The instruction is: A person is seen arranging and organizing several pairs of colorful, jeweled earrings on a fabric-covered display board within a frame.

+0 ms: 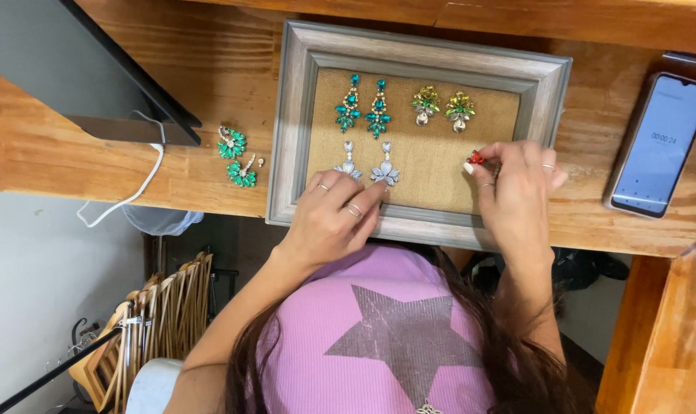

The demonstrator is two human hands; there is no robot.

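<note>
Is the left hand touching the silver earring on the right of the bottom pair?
Touching: the head view shows the left hand with its fingertips on the silver earring.

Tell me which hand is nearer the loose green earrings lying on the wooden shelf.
Left. The left hand rests on the frame's lower edge, just right of the green earrings; the right hand is far across the frame, holding a red earring.

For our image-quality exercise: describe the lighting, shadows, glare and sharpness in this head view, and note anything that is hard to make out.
Head view: light is soft and even, with only faint shadows under the left hand and right hand on the framed burlap board; the phone screen glows without harsh glare; the earrings are sharp, but the red piece at the right fingertips is too small to make out.
</note>
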